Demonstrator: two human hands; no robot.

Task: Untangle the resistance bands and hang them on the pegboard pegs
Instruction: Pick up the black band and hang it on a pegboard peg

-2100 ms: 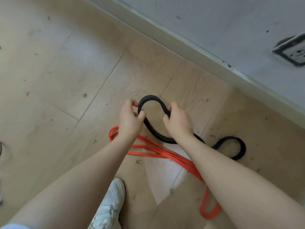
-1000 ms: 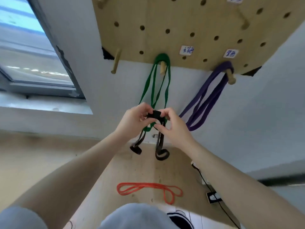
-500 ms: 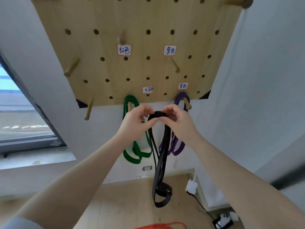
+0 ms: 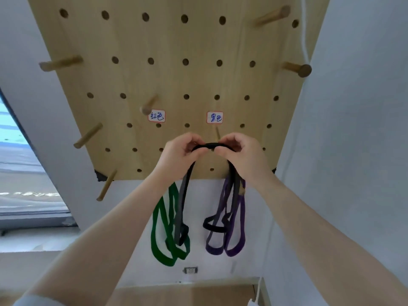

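Overhead, both hands' grip pinches the black band (image 4: 211, 145), its loops hanging straight down

Landmark: black-label peg (image 4: 217, 132), short, just above the gap between the two hands.

- Left hand (image 4: 178, 154) and right hand (image 4: 242, 153) close under it, black band (image 4: 210, 145) stretched between them; peg tip free.
- Up-left of it: red-label peg (image 4: 148, 106), bare, open board around.
- Far left: three bare pegs (image 4: 88, 135) jutting out, blocking a sideways sweep.
- Below it: green band (image 4: 163, 228) and purple band (image 4: 236, 221) hang, black loops draped across both.
- Right of it: wall corner (image 4: 309, 120) close to the pegboard (image 4: 198, 80) edge; tight.
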